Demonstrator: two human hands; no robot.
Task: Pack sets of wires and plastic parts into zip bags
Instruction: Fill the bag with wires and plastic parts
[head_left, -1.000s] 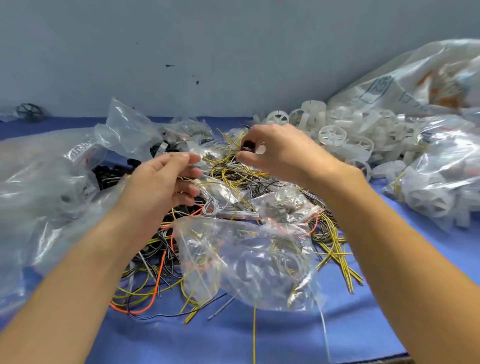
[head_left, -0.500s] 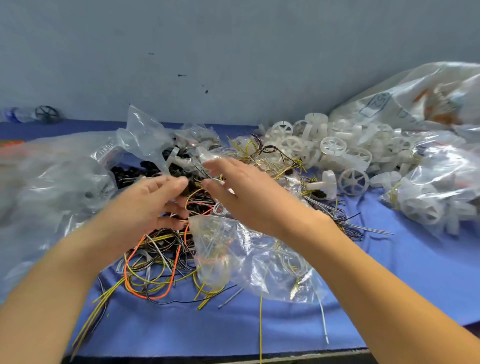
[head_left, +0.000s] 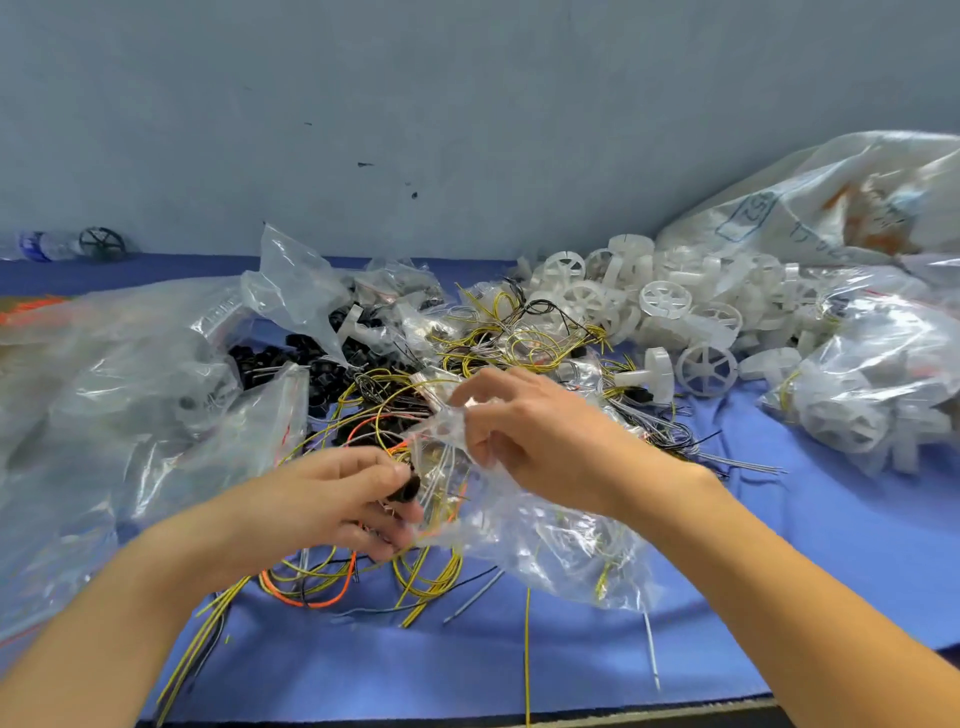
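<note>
My left hand (head_left: 337, 499) pinches a small black plastic part (head_left: 404, 489) at the mouth of a clear zip bag (head_left: 545, 540). My right hand (head_left: 530, 431) grips that bag's upper edge and holds it up. The bag lies over a tangle of yellow, orange and black wires (head_left: 395, 415) on the blue table (head_left: 779, 571). More wires (head_left: 524, 338) pile up behind. White plastic wheels (head_left: 665, 299) are heaped at the back right, and black plastic parts (head_left: 270, 361) lie at the middle left.
Large clear bags (head_left: 114, 374) cover the left side. Another bag of white wheels (head_left: 878, 379) sits at the right, with a big printed sack (head_left: 831, 202) behind it. A grey wall rises at the back. The table's front edge (head_left: 571, 714) runs near me.
My right hand came down from the wire pile onto the bag's edge. My left hand moved down and right to the bag's mouth and now holds the black part.
</note>
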